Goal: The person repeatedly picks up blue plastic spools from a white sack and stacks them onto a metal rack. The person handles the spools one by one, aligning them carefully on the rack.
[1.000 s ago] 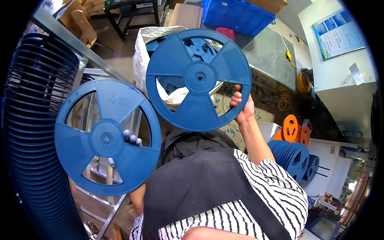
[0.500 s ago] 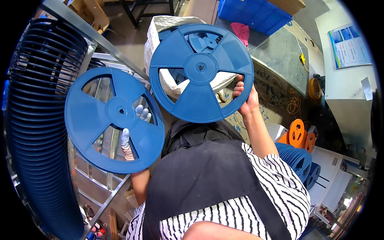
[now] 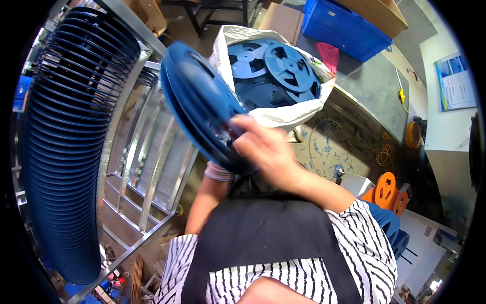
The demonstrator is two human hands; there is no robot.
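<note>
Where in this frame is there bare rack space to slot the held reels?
Free: the metal rack channel between the long row of blue reels and the held reels in the right hand. Crowded: the white sack, piled with reels.

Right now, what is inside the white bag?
The white bag holds blue reels lying flat in a heap, a few visible at the top. How many lie beneath is hidden by the top ones and the bag's sides.
</note>
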